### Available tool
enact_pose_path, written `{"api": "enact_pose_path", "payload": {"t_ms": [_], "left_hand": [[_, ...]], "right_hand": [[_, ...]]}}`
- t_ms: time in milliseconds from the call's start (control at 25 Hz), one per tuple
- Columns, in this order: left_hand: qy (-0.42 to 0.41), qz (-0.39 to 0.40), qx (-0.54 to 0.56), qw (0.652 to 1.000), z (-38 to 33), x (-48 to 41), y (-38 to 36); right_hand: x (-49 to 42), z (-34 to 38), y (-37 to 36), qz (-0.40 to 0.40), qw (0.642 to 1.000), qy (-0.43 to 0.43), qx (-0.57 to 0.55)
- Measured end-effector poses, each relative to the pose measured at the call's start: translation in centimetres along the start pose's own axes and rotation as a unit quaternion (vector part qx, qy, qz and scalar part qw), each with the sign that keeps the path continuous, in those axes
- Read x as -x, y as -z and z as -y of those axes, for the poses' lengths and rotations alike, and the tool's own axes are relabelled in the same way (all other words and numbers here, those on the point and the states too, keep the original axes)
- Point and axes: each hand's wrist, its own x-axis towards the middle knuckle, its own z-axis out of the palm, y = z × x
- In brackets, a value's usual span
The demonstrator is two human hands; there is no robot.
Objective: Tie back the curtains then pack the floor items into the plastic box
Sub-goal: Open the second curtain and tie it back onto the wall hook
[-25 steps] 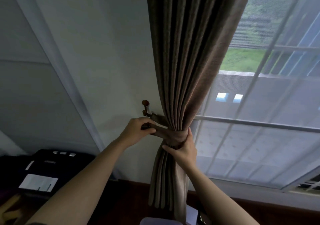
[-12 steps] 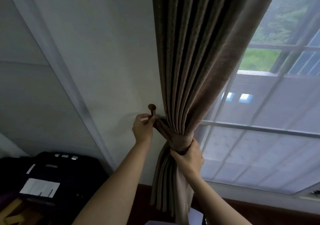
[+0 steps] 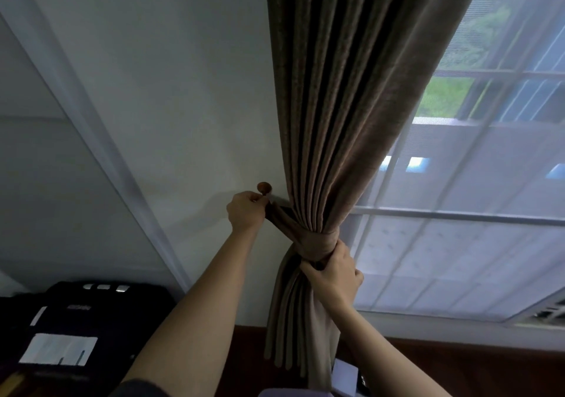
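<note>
My left arm reaches up and forward, and my left hand (image 3: pixel 247 211) is closed in a pinch on the end of the tieback (image 3: pixel 301 234), right at the round brown wall hook (image 3: pixel 264 187) on the white wall (image 3: pixel 171 97). My right arm comes up from lower right; my right hand (image 3: pixel 333 270) is wrapped around the curtain (image 3: pixel 345 97) just under the band, fingers curled into the folds, gripping the gathered cloth.

The curtain hangs between the wall on its left and the sheer curtain (image 3: pixel 458 244) over the window (image 3: pixel 501 97) on its right. Its left edge runs close beside the hook, so there is little room between hook and cloth, while the wall left of my left hand is bare and open. The sheer lies just beside my right hand.

The curtain's long axis runs top to bottom, its pleats fanning wide above, narrowing to the cinched waist at the tieback, then falling loose toward the dark floor (image 3: pixel 458 363). The tieback slants from the hook down and right around that waist. A black case (image 3: pixel 91 311) sits at lower left.
</note>
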Motion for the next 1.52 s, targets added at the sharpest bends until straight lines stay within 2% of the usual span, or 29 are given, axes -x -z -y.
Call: {"api": "enact_pose_path", "payload": {"t_ms": [120,280,400,640,720,960,1080,1160,1360,1520], "left_hand": [[0.096,0.049,0.041,0.993,-0.8,-1.2,0.4],[0.172,0.062,0.105,0.978,-0.7,-2.0,0.2],[0.202,0.068,0.159,0.964,-0.4,-2.0,0.1],[0.229,0.067,0.376,0.895,1.1,0.2,-0.3],[0.219,0.054,0.398,0.889,1.5,0.5,-0.9],[0.186,0.030,0.347,0.919,1.3,0.7,-1.4],[0.105,0.028,0.216,0.970,2.0,-0.1,-1.4],[0.060,0.033,0.144,0.987,2.2,-0.7,-1.0],[-0.022,0.073,0.038,0.996,2.5,-1.2,-0.6],[-0.067,0.036,0.035,0.996,3.0,-0.2,-1.1]], "right_hand": [[-0.2,0.5,0.2,0.009,1.000,-0.006,0.018],[-0.9,0.6,0.6,0.030,0.999,-0.001,0.042],[-1.2,0.1,0.7,0.049,0.998,0.017,0.039],[-2.7,-0.8,1.6,0.099,0.992,0.065,0.035],[-3.2,-1.2,1.5,0.104,0.991,0.082,0.035],[-3.2,-1.4,1.2,0.096,0.991,0.095,0.018],[-3.1,-1.2,0.8,0.078,0.993,0.085,0.013],[-2.8,-0.7,0.6,0.068,0.995,0.071,0.017],[-2.6,-0.1,0.1,0.056,0.997,0.053,0.027],[-2.5,0.0,-0.2,0.046,0.997,0.047,0.030]]}}
